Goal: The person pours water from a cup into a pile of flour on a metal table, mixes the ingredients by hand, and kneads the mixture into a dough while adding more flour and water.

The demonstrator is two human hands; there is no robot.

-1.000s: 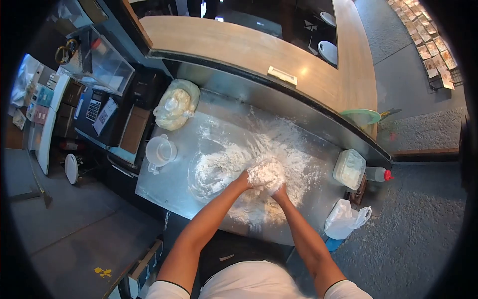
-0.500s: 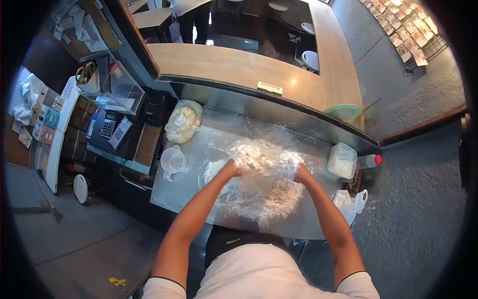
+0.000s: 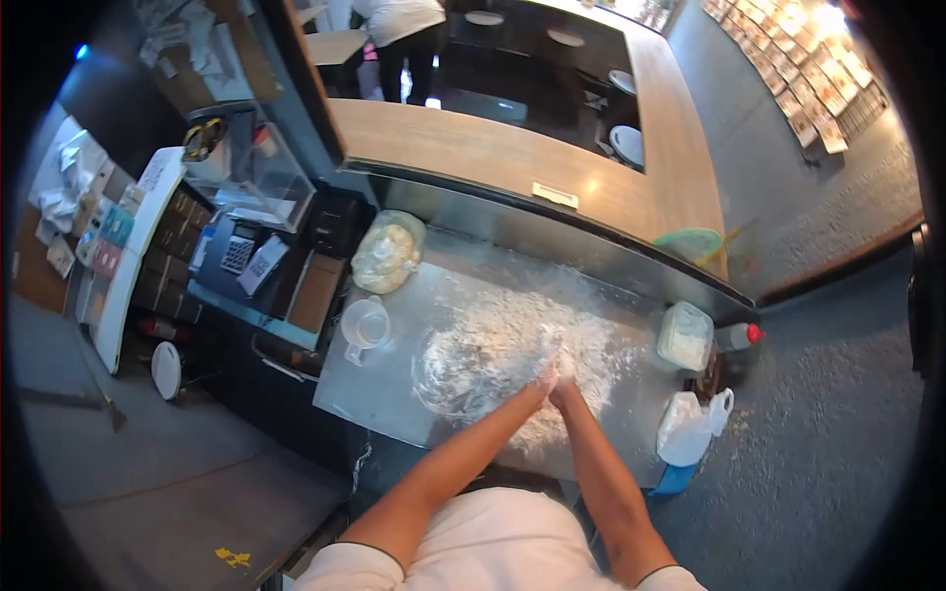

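A wide heap of white flour (image 3: 473,345) with crumbly lumps is spread over the metal worktop (image 3: 370,399). Over its right part my left hand (image 3: 545,372) and my right hand (image 3: 564,366) are together, palms close or touching, both coated in flour. Their fingers point away from me and look pressed together; whether anything lies between them is hidden. A clear measuring jug (image 3: 367,324) stands left of the flour, with a bag of pale contents (image 3: 387,254) behind it. At the right edge is a tub of white powder (image 3: 685,336).
A red-capped bottle (image 3: 739,337) and a white plastic bag (image 3: 687,429) are at the right. A metal ledge and wooden counter (image 3: 473,138) border the back. A calculator (image 3: 237,253) lies at the left. Beyond the counter stands a person (image 3: 404,22).
My hands were apart in the flour and have come together over its right part. Some piled flour has been spread and flattened. The view has shifted slightly.
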